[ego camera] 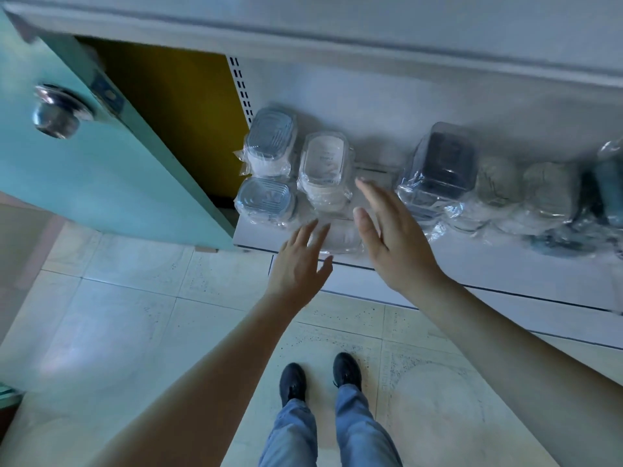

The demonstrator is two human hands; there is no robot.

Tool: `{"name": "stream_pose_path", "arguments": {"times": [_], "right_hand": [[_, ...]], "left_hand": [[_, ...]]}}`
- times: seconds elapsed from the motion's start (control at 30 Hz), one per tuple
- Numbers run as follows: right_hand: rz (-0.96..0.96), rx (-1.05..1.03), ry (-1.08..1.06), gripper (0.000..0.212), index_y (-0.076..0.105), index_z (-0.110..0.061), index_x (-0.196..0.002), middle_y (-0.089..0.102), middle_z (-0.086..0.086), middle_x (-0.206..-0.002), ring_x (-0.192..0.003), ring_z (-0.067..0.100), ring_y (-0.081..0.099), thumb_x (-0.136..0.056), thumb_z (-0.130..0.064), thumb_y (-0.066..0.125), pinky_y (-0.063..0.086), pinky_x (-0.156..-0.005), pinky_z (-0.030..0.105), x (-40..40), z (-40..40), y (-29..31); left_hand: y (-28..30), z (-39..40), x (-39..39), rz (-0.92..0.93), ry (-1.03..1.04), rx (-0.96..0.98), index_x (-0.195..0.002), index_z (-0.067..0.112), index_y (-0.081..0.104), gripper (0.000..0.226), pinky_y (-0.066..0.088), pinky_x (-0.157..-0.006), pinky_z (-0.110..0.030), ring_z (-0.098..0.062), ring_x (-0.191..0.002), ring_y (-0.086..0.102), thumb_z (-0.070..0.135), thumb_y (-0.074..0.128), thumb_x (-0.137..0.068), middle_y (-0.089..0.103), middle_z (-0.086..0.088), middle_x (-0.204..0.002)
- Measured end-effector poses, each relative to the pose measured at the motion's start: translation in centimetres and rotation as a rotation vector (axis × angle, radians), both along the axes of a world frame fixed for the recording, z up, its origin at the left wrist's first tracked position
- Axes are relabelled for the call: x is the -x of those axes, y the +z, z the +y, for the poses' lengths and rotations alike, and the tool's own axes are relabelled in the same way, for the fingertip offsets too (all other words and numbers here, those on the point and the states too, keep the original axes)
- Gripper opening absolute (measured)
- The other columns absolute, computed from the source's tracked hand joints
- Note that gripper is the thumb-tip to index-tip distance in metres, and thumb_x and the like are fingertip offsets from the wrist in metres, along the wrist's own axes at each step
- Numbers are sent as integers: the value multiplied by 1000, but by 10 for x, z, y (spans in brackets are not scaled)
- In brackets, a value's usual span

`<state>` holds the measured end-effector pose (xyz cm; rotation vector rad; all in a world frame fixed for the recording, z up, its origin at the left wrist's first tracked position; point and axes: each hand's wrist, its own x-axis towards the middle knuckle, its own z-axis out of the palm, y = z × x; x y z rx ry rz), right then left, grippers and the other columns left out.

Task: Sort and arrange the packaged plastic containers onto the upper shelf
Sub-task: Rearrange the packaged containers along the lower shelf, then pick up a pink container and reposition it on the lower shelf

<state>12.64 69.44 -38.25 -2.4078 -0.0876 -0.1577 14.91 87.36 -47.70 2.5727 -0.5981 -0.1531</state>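
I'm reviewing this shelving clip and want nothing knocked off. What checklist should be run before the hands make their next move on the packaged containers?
1. Left hand free: ok, fingers straight, holding nothing.
2. Right hand free: ok, open.
3. Clear wrapped plastic container between the hands fully on the white shelf: not ok, it sits at the front edge.
4. Two grey-lidded wrapped containers seated at the left end: ok.
5. Dark square wrapped container stable: cannot tell, blurred.
6. Gap beside the white-lidded wrapped container: ok, bare shelf shows.

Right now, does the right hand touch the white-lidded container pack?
Apart. In the head view, the right hand is open, and shelf surface shows between its fingers and the white-lidded container pack.
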Motion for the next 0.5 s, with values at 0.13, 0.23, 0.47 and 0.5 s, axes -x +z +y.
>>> {"name": "stream_pose_path", "arguments": {"times": [0.13,0.23,0.47,0.5], "right_hand": [[-201,60,163,52,48,-11,-146,49,3,-149,-139,13,43,-105,-40,36,36,-114,25,22,30,81],[-457,170,272,47,58,-4,-137,57,10,-140,-127,23,56,-103,-31,39,46,-104,34,35,49,142],[-808,231,21,39,61,-1,-129,59,14,-133,-121,28,56,-100,-24,48,44,-105,35,-1,66,265],[-806,206,-52,39,59,-1,-130,57,13,-134,-122,28,54,-99,-23,50,43,-105,36,-9,65,278]], "left_hand": [[74,24,56,-66,28,93,-149,22,41,58,45,-108,-37,-19,-137,43,42,55,-96,43,0,-151],[125,33,76,-151,13,140,-141,23,48,50,51,-98,-35,-16,-126,49,44,50,-95,50,5,-141],[230,43,47,-381,52,306,-132,24,57,40,55,-91,-29,-12,-114,55,33,64,-93,57,7,-130],[244,45,40,-421,70,318,-131,23,58,40,55,-91,-29,-13,-113,56,33,66,-93,58,5,-129]]}}
